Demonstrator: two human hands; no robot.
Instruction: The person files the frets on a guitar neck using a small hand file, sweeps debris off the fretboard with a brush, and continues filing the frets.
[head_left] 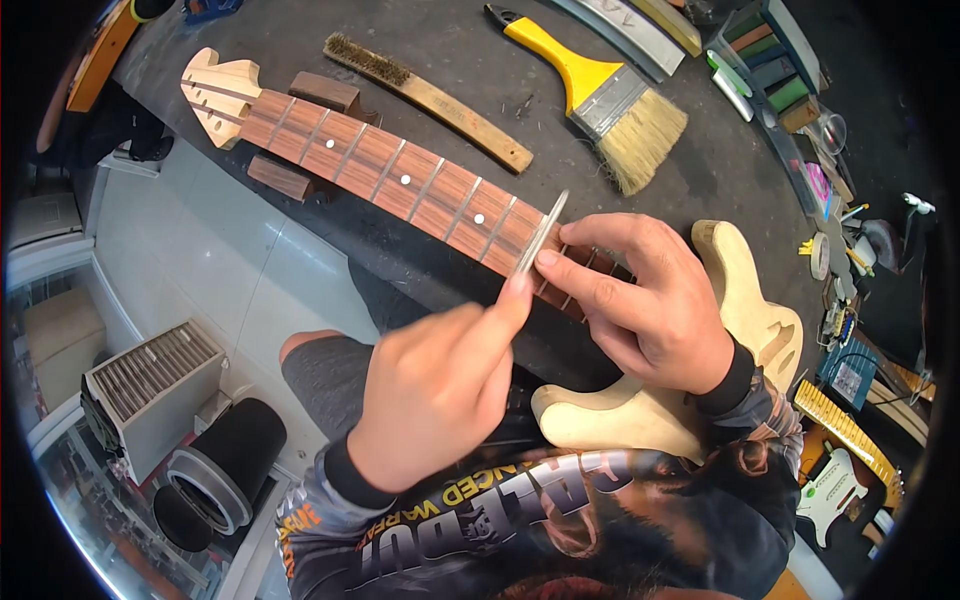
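An electric guitar with a rosewood-coloured fretboard [375, 165] lies slantwise in front of me, its pale headstock [222, 92] at the far left. Across the frets lies a thin metal file [545, 230]. The fingers of my left hand [435, 380] are closed on its lower end; that hand is slightly blurred. My right hand [650, 300] is bent over the neck, with two fingertips pressed down beside the file and its other fingers curled at the near edge. It partly covers the upper frets. The bare wood body [745, 270] sits under and beyond my right wrist.
Dark wooden blocks [278, 178] flank the neck near the headstock. On the dark bench lie a wooden-handled brush [450, 115] and a yellow-handled paintbrush [580, 70]. Assorted tools line the right, near another guitar [835, 490]. A black bin [235, 455] stands on the floor.
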